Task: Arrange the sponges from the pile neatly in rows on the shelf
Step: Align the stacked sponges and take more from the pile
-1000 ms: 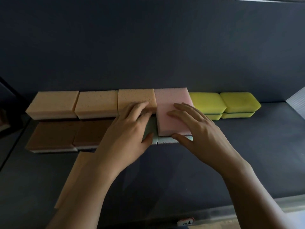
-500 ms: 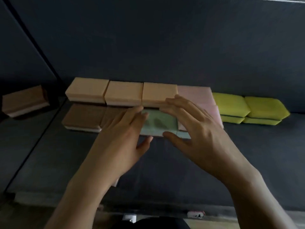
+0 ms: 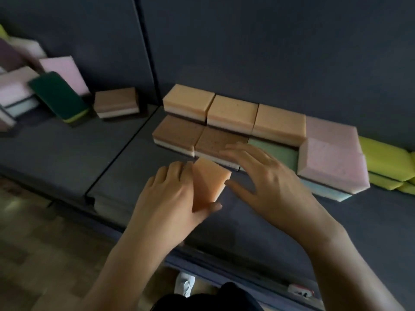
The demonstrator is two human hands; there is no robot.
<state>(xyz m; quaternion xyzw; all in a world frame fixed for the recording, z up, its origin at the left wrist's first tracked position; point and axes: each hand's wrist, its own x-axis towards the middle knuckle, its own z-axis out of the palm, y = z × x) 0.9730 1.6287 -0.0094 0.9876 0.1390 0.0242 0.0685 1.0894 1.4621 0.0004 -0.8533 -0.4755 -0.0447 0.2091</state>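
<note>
Left hand (image 3: pixel 170 198) grips a peach rectangular foam sponge (image 3: pixel 208 185) above the dark shelf (image 3: pixel 269 221). Right hand (image 3: pixel 267 176) hovers, fingers spread and holding nothing, seemingly just over the brown-topped sponge (image 3: pixel 215 140).

One head-worn camera looks forward and down at the dark grey shelf (image 3: pixel 381 221) from close range, tilted so the shelf's front edge runs slantwise. The left hand (image 3: pixel 170 198), gripping a peach foam sponge (image 3: pixel 208 182), and the right hand (image 3: pixel 265 176) sit mid-frame. Beyond them rises the dark back wall (image 3: pixel 269 52); nearer and left of the left hand, wooden floor (image 3: pixel 45 243).
</note>
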